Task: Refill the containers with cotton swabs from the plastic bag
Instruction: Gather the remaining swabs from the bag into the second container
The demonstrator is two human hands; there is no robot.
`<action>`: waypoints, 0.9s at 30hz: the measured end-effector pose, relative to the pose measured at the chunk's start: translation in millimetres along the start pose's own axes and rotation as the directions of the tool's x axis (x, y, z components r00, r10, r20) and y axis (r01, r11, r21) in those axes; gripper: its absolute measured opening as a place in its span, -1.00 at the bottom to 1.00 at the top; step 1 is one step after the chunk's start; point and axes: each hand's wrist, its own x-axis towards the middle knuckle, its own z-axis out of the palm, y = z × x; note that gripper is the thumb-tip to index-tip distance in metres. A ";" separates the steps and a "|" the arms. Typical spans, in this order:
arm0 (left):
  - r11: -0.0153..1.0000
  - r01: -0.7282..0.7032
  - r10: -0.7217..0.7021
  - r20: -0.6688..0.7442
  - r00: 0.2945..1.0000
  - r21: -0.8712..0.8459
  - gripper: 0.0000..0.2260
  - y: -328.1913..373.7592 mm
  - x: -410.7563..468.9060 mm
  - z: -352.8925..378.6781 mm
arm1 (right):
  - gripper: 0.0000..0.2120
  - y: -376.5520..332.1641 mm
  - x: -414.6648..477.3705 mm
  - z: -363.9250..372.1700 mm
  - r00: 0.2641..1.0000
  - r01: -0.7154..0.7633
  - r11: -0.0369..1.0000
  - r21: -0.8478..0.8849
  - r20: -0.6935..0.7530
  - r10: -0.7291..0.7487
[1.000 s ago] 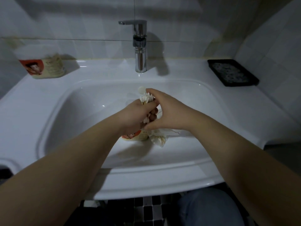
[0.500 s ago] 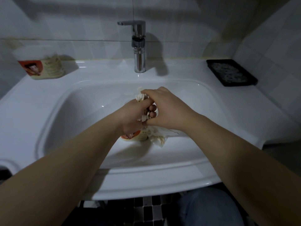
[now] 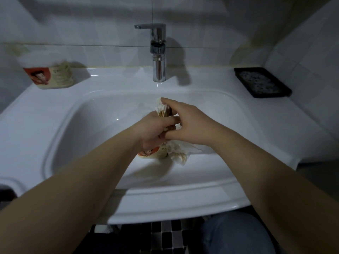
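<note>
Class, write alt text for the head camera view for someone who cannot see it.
Over a white sink, the left hand grips a bunch of cotton swabs above a container, while the right hand touches their tips. A plastic bag with more swabs lies in the basin; a second container, a tap and a black tray sit on the rim.

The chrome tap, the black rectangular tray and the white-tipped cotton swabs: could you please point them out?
chrome tap (image 3: pixel 158 69): head view, upright body.
black rectangular tray (image 3: pixel 262 82): head view, textured middle.
white-tipped cotton swabs (image 3: pixel 161 108): head view, white tips.
</note>
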 end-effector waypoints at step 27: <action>0.984 0.061 -0.088 -0.155 0.984 -0.169 -0.71 2.8 7.6 -13.0 | -0.78 29.9 5.0 31.6 0.817 -0.194 0.873 -0.448 0.418 0.397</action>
